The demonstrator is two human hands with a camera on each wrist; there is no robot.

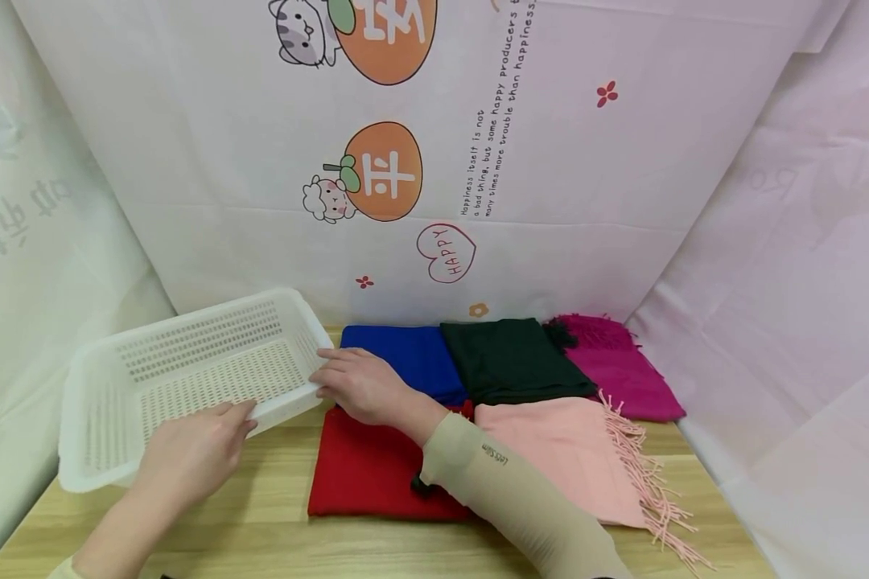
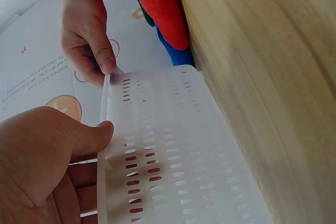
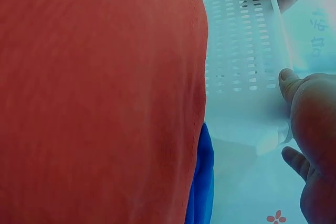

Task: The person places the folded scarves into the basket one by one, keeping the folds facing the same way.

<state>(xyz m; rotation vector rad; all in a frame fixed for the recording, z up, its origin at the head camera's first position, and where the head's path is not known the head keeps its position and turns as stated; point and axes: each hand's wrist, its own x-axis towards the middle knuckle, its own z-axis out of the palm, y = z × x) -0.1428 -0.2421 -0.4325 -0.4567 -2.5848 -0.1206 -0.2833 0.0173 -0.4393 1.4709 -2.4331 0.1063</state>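
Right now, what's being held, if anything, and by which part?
The white basket, by its rim: the left hand grips the near long side, the right hand around the near right corner.

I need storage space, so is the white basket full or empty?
Empty: the head view shows bare plastic and nothing lying in the basket.

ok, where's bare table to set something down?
Bare table between the basket and red cloth, continuing in front of the latter; narrow wedge right of the fringed pink cloth. Crowded: the back, where blue cloth, green cloth and magenta cloth sit side by side, and over red and pink, where the right forearm crosses.
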